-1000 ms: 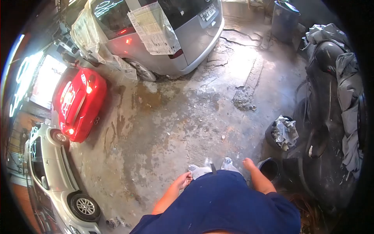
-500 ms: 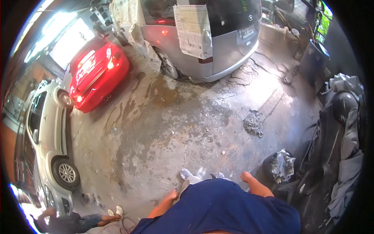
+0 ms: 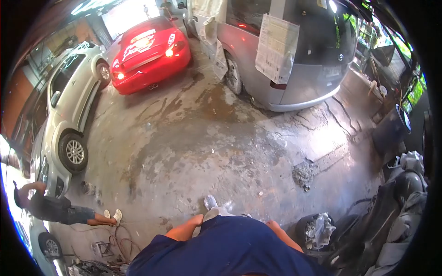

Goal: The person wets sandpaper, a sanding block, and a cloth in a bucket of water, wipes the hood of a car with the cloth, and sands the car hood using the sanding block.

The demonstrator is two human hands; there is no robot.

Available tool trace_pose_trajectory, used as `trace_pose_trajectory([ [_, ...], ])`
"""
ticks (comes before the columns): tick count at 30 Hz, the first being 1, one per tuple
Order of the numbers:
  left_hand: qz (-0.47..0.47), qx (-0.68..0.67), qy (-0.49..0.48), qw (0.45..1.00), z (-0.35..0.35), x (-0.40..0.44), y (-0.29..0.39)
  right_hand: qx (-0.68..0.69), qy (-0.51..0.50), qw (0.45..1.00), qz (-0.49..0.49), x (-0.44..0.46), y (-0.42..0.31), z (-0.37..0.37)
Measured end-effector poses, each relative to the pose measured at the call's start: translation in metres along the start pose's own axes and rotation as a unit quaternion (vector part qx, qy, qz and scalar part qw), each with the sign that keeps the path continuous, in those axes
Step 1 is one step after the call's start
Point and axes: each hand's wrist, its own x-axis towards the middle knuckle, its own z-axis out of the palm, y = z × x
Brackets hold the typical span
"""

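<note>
My left hand [image 3: 197, 220] hangs by my thigh, close to my light-coloured trousers [image 3: 213, 213]; its fingers are too small and hidden to read. At my other side, my right hand [image 3: 272, 224] is low beside the dark blue shirt [image 3: 235, 246], partly covered by it, and its fingers do not show. Nothing can be made out in either hand. One of my shoes [image 3: 210, 201], whitish with dust, is ahead of me on the concrete floor. Nearest on my right is a dark round container [image 3: 301, 230] with crumpled silver wrapping [image 3: 320, 231] on top.
Ahead are a red car [image 3: 152, 57] with lit tail lights and a silver van [image 3: 304, 78] with taped newspaper [image 3: 277, 48]. A beige SUV [image 3: 69, 110] and a person [image 3: 50, 204] are left. A hose [image 3: 120, 239] lies behind. Rubble [image 3: 304, 175] and a dark barrel [image 3: 391, 126] are right.
My view has turned, shifting the cars and van rightward or upward. More of the person at left and the hose now shows. Both my hands stay low at my sides.
</note>
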Motion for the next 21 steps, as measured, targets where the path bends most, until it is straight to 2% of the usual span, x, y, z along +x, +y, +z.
trace_pose_trajectory([
  [3,0.02,0.0,-0.012,1.0,-0.014,0.003,0.015,-0.047,-0.001,0.998,-0.028,0.016,0.058,0.017],
  [4,0.024,0.009,-0.01,1.0,-0.009,0.008,0.01,-0.069,-0.009,0.997,-0.042,0.015,0.056,0.012],
  [7,0.039,0.002,0.007,0.999,0.0,0.013,0.0,-0.016,0.01,0.998,0.06,-0.035,0.01,-0.015],
  [10,0.058,0.029,0.022,0.998,0.01,0.013,-0.008,-0.26,-0.03,0.956,-0.13,0.014,0.09,0.045],
  [13,0.095,0.05,0.032,0.994,0.009,0.008,-0.007,-0.245,-0.068,0.958,-0.135,-0.01,0.059,0.035],
  [14,0.11,0.054,0.034,0.992,0.007,0.004,-0.005,-0.112,-0.047,0.99,-0.068,-0.013,0.054,0.038],
  [15,0.089,0.042,0.022,0.995,0.004,0.001,-0.001,0.024,-0.025,0.999,0.0,-0.008,0.061,0.051],
  [16,0.068,0.03,0.011,0.997,0.002,-0.001,0.002,0.16,-0.002,0.985,0.068,-0.009,0.059,0.054],
  [19,0.042,0.055,-0.035,0.997,-0.01,0.001,0.014,0.185,0.0,0.981,0.052,-0.017,0.054,0.049],
  [21,0.045,0.061,-0.045,0.996,-0.014,0.003,0.017,0.146,-0.002,0.988,0.047,-0.017,0.049,0.048],
])
